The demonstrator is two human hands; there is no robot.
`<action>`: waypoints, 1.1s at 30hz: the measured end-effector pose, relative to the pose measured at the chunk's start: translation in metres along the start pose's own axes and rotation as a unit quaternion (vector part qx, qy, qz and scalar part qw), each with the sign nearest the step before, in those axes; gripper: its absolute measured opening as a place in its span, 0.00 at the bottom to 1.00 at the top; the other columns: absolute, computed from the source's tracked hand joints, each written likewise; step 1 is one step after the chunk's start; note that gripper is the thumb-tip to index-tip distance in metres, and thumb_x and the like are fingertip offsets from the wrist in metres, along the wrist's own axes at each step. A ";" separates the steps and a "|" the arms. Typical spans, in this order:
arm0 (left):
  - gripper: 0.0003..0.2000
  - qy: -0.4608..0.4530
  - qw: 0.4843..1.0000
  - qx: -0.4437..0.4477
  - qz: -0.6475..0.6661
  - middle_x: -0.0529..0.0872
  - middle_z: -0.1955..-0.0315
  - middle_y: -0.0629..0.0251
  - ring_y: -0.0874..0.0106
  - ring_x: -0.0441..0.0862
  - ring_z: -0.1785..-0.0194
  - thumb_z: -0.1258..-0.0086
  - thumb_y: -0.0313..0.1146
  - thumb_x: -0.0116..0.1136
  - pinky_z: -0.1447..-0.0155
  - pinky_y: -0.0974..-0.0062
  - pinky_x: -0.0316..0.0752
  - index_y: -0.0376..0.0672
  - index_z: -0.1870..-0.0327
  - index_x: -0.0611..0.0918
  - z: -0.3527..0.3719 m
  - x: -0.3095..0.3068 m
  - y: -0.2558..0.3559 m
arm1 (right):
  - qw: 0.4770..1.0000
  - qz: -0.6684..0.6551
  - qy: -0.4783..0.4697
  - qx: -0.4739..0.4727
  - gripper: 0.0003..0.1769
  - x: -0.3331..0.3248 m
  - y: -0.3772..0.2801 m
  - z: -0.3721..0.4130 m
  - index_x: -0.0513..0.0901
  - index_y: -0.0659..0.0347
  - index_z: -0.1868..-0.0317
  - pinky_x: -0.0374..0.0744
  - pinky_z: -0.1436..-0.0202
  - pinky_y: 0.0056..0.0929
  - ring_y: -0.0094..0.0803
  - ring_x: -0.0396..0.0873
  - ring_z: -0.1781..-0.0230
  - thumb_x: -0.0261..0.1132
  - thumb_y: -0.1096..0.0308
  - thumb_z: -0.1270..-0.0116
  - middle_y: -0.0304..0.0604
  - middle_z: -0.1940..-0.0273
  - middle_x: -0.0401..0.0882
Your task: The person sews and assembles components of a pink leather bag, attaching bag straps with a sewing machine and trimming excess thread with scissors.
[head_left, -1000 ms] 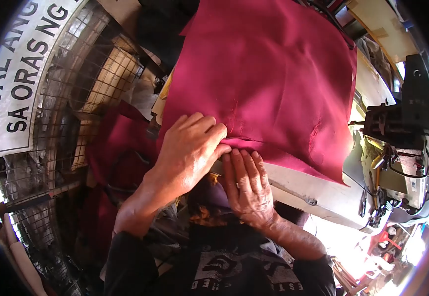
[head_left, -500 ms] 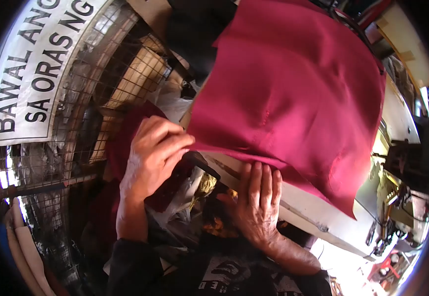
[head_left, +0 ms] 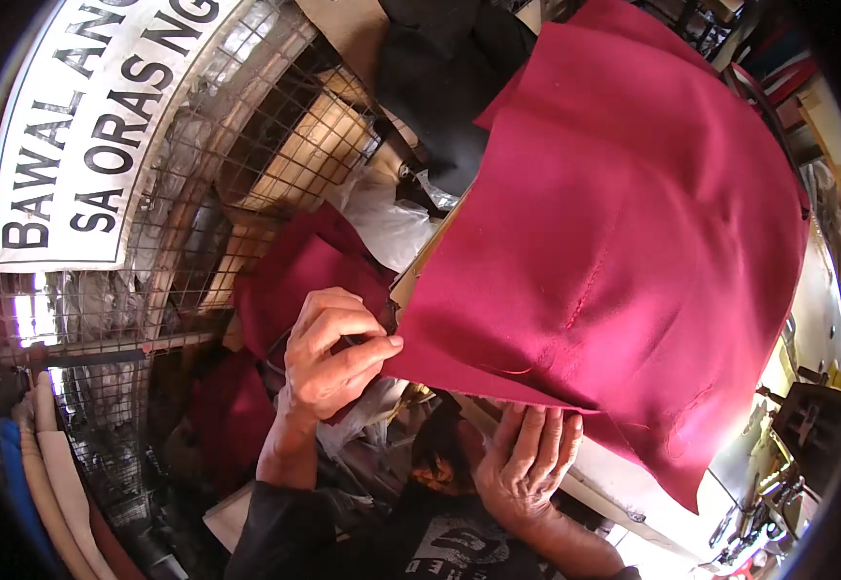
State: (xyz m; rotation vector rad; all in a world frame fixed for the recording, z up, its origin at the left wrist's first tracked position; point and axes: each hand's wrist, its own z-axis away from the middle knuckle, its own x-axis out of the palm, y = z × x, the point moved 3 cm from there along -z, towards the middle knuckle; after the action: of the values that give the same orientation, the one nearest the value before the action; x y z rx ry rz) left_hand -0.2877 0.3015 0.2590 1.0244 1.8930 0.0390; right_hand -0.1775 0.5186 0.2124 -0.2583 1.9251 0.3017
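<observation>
A large piece of maroon cloth (head_left: 633, 222) lies draped over a pale tabletop (head_left: 623, 483), with stitch lines running across it and a pointed corner hanging at the lower right. My left hand (head_left: 335, 356) pinches the cloth's near left corner between thumb and fingertips. Along the near edge, my right hand (head_left: 529, 459) rests with its fingers stretched out, the tips touching or just under the cloth's border. A loose thread curls on the fabric close to that edge.
More maroon cloth (head_left: 314, 261) is heaped left of the table, beside a clear plastic bag (head_left: 386, 222). A wire mesh (head_left: 188, 193) with a lettered sign (head_left: 91, 145) stands at the left. Black material (head_left: 440, 87) lies at the back. Dark machine parts (head_left: 807, 416) are at the right.
The view has shifted, so cloth and hands appear lower and further right. The cloth's near edge looks flatter, and both hands stay at that edge.
</observation>
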 end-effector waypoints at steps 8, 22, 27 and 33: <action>0.16 0.014 1.000 -0.016 0.016 0.84 0.66 0.68 0.65 0.82 0.59 0.51 0.21 0.80 0.54 0.62 0.82 0.46 0.60 0.92 0.004 0.003 -0.005 | 0.999 -0.019 0.026 0.002 0.15 0.003 -0.002 0.002 0.87 0.68 0.47 0.80 0.33 0.67 0.60 0.74 0.33 0.65 0.67 0.28 0.63 0.35 0.70; 0.17 0.023 0.999 -0.029 0.033 0.84 0.64 0.68 0.66 0.83 0.60 0.51 0.20 0.79 0.54 0.61 0.84 0.46 0.59 0.90 0.005 0.006 -0.003 | 1.000 0.002 0.004 -0.021 0.40 0.007 -0.002 0.012 0.78 0.79 0.36 0.75 0.31 0.75 0.64 0.66 0.27 0.66 0.43 0.25 0.66 0.30 0.64; 0.16 0.012 0.999 -0.037 0.019 0.84 0.64 0.69 0.67 0.84 0.60 0.49 0.21 0.79 0.54 0.61 0.83 0.48 0.59 0.90 0.006 0.010 0.001 | 1.000 -0.005 0.017 -0.017 0.34 0.006 -0.001 0.010 0.81 0.73 0.39 0.75 0.31 0.72 0.63 0.69 0.29 0.68 0.47 0.27 0.63 0.32 0.66; 0.15 0.012 0.999 -0.045 0.021 0.86 0.64 0.67 0.66 0.86 0.61 0.47 0.20 0.77 0.54 0.62 0.82 0.46 0.59 0.90 0.011 0.012 -0.004 | 0.997 -0.058 0.042 0.009 0.24 0.006 -0.002 0.013 0.87 0.61 0.44 0.74 0.30 0.66 0.60 0.71 0.33 0.71 0.53 0.32 0.57 0.35 0.68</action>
State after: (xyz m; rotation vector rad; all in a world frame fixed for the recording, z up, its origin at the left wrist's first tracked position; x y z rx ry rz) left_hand -0.2847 0.3025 0.2425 1.0065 1.8744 0.1612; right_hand -0.1675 0.5210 0.2021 -0.3754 1.9855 0.1986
